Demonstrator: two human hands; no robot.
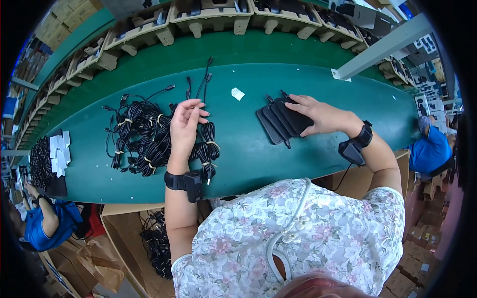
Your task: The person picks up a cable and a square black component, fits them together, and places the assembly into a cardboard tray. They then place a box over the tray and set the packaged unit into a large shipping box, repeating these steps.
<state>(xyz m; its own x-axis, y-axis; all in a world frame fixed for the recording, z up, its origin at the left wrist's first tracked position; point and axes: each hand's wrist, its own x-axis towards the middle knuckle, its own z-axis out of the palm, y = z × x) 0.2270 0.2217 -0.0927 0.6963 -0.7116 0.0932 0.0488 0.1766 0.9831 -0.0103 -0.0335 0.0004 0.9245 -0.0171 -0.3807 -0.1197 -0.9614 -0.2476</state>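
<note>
My left hand (186,124) is over the right side of a heap of black cables (144,131), its fingers loosely bent and apart. I see nothing held in it. The cables are coiled and tied with pale bands, and some plug ends stick out past my fingers. Just right of that hand lie tied cable bundles (209,141). My right hand (323,116) grips the right end of a fanned row of flat black pieces (278,121), fingers over the top and thumb at the near edge. Short black stubs stick out of these pieces; their exact kind I cannot tell.
A small white paper scrap (238,94) lies on the green table (243,169). Moulded cardboard trays (211,22) line the far side. A grey metal post (385,47) stands at right. Below the table's near edge is an open carton (126,238). Co-workers in blue sit left and right.
</note>
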